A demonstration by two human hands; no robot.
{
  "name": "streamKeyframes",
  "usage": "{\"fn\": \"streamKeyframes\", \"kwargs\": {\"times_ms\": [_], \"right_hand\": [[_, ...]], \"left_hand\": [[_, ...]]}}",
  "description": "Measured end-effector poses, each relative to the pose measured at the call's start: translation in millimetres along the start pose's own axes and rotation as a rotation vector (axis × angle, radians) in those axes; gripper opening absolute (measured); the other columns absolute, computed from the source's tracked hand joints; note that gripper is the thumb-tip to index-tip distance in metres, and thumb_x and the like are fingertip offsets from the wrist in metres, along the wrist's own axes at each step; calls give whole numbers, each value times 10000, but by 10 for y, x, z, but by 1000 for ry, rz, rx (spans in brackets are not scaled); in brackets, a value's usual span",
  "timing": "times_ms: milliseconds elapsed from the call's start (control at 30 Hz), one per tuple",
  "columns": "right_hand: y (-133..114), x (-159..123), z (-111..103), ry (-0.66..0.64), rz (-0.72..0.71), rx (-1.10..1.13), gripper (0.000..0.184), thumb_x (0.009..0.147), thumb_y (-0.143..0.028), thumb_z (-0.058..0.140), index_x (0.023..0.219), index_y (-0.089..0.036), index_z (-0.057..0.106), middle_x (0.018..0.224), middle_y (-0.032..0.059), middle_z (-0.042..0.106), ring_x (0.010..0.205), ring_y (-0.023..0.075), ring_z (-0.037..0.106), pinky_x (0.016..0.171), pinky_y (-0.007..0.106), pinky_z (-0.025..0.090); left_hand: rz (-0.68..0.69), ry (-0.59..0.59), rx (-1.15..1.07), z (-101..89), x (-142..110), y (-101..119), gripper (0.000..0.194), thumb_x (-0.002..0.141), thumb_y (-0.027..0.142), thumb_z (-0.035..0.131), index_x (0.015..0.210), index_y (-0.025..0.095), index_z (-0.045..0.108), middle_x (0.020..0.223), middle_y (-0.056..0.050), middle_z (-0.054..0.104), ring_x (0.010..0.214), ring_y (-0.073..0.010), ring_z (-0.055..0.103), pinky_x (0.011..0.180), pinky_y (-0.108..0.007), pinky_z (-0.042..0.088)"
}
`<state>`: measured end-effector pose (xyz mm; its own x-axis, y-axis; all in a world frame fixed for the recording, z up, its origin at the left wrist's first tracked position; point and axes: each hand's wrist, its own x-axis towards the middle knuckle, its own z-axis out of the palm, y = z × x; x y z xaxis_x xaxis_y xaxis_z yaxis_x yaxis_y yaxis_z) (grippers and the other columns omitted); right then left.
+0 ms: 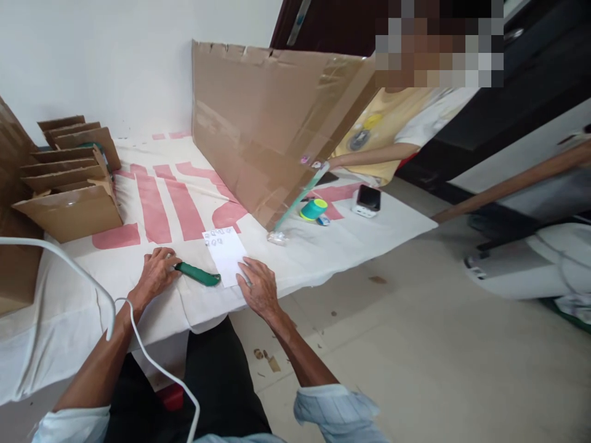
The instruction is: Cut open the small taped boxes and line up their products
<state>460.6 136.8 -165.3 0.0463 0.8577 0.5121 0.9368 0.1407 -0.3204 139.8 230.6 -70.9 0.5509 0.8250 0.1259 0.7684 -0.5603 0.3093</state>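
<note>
My left hand [158,272] rests on the cloth-covered table with bent fingers closed on the dark end of a long, slightly curved green-handled tool [199,274]. The tool lies flat, its other end touching the left edge of a white sheet of paper [227,261]. Several small pencil-like drawings or marks run along the top of the paper. My right hand [259,286] lies over the lower right edge of the sheet, fingers stretched and a little apart. What kind of tool the green one is, I cannot make out.
A large cardboard panel [258,129] stands upright across the table [369,237]. Beyond it sits another person [378,132], near a teal-and-yellow roll [314,210] and a white device [367,201]. Cardboard boxes [83,212] stand left. A white cable [157,363] crosses my left arm.
</note>
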Motion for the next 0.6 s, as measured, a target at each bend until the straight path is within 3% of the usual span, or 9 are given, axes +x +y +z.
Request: {"fn": "streamKeyframes", "kwargs": {"times_ms": [600], "right_hand": [[-6,35,-31,-16,-2,97,380,1039,-229,475,1250,-194,790,1370,144,751,1306,298,636,1075,492,516]], "left_hand": [[-95,170,-49,266,40,149,307,956,244,672,1236,305,784,1387,-109,705,1335,-365,575,1080,-563,438]]}}
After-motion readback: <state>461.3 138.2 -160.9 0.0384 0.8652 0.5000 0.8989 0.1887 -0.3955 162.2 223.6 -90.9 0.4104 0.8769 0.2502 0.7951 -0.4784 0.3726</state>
